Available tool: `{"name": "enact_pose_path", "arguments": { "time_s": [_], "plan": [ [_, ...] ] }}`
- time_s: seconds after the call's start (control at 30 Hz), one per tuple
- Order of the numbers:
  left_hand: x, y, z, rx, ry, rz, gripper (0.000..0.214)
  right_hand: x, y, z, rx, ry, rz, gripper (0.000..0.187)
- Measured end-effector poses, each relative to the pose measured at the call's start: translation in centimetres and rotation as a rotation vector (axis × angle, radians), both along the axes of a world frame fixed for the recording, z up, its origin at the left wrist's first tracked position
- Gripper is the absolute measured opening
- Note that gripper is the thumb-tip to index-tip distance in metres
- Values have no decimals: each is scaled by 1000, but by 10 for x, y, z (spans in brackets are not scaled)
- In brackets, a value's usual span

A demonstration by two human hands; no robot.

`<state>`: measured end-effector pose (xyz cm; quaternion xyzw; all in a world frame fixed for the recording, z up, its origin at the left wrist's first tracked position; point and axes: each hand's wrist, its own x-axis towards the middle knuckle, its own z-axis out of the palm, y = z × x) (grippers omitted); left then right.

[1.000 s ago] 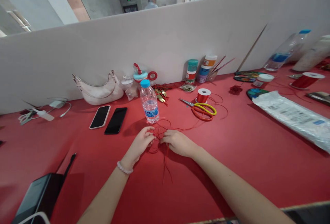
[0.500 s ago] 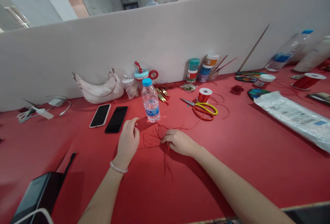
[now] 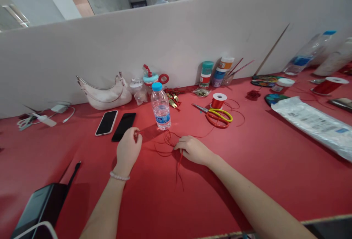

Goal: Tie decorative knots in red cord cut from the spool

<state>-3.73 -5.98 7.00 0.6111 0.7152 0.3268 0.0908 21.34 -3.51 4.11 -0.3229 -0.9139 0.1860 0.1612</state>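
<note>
Thin red cord (image 3: 164, 154) lies in loose loops on the red table between my hands. My right hand (image 3: 194, 150) is closed on a bunch of it, and loose ends hang toward the table's front edge. My left hand (image 3: 128, 149), with a beaded bracelet at the wrist, is pinched on a strand of the red cord just in front of the black phone. A water bottle (image 3: 161, 108) with a blue cap stands behind the cord. From the pile a strand runs right toward the scissors (image 3: 218, 116) and the red cord spool (image 3: 218, 101).
A white-edged phone (image 3: 106, 123), a black phone (image 3: 123, 126) and a pale handbag (image 3: 110, 96) are at back left. A black power bank (image 3: 41, 206) sits front left. Paint jars (image 3: 205, 75) stand by the white partition (image 3: 178, 37); a plastic-wrapped package (image 3: 316, 129) lies right.
My left hand has moved left and closed its fingers, drawing a strand of the red cord. My right hand has barely moved.
</note>
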Motion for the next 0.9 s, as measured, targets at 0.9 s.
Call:
{"name": "enact_pose_path", "arguments": {
  "time_s": [0.9],
  "plan": [
    [-36, 7, -9, 126, 102, 250, 31, 2, 0, -3, -48, 7, -15, 40]
  ]
}}
